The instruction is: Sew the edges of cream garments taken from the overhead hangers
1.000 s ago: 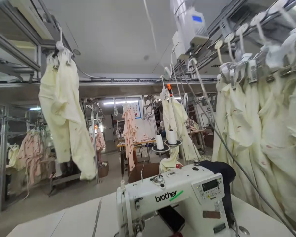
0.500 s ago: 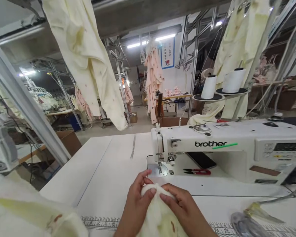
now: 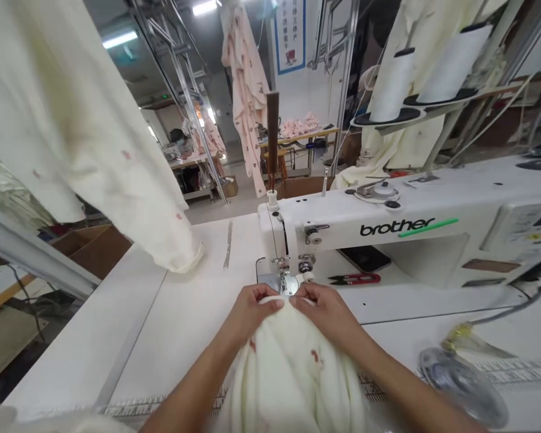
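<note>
A cream garment (image 3: 293,367) with small reddish-brown printed motifs hangs in folds from both hands, over the front edge of the table. My left hand (image 3: 258,307) pinches its upper edge on the left, thumb on top. On the right, my right hand (image 3: 318,304) grips the same edge, also thumb on top. Between the hands the edge is drawn out, just in front of the presser foot (image 3: 284,282) of a white sewing machine (image 3: 410,210). Whether the cloth lies under the foot cannot be made out.
Red-handled thread snips (image 3: 356,279) and a dark phone (image 3: 365,258) lie under the machine arm. White thread cones (image 3: 386,87) stand behind. A cream garment (image 3: 130,162) hangs low at left. A ruler strip (image 3: 135,409) runs along the front edge; a clear round object (image 3: 462,385) sits at right.
Both hands have moved forward with the garment's edge, closer to the presser foot. More of the garment now shows below them. The view has shifted, and the hanging garment looks nearer.
</note>
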`<state>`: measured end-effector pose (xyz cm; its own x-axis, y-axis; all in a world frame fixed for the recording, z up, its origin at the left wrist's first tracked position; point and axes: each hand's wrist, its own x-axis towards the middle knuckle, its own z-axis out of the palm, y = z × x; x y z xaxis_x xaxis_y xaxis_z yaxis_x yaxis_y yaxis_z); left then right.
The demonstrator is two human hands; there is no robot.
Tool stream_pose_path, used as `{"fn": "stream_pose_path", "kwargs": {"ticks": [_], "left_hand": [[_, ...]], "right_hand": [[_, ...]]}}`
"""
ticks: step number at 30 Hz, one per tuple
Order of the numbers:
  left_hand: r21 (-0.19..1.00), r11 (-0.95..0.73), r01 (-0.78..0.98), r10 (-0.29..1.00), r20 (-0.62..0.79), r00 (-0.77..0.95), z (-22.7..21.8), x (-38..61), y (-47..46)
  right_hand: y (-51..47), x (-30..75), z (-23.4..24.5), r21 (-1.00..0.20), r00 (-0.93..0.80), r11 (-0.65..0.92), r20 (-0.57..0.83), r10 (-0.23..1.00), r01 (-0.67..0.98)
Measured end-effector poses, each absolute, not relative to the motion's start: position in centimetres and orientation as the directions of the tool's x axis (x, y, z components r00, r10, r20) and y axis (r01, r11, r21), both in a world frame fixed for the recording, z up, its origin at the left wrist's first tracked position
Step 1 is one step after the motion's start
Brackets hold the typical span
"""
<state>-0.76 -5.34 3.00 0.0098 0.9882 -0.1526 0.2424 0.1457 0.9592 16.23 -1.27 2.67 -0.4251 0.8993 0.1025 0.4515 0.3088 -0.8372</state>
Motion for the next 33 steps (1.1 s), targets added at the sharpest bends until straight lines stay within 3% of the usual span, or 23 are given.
{"fn": "stream_pose_path", "kwargs": {"ticks": [4, 9, 19, 33], "left_hand": [[0.846, 0.129, 0.518, 0.992, -0.111, -0.065, 1.4, -0.8, -2.9], [0.749, 0.121, 0.652, 0.986, -0.015, -0.166, 0.9, -0.2, -1.3], [0.685, 0.180, 0.706, 0.971, -0.010, -0.238, 0.9, 0.6, -0.7], [0.707, 0.131, 0.694, 0.977, 0.027, -0.212, 1.0, 0.6, -0.5]], "right_hand": [[1.2, 15.2, 1.7, -0.719, -0.347, 0.282, 0.061, 0.936, 0.635], [2.5, 14.5, 1.0, -0.601, -0.285, 0.264, 0.062, 0.957, 0.754], [2.7, 14.7, 0.4, -0.481, -0.303, 0.314, 0.103, 0.947, 0.818], [2.2, 14.5, 1.7, -0.445, -0.270, 0.308, 0.149, 0.951, 0.841]]}}
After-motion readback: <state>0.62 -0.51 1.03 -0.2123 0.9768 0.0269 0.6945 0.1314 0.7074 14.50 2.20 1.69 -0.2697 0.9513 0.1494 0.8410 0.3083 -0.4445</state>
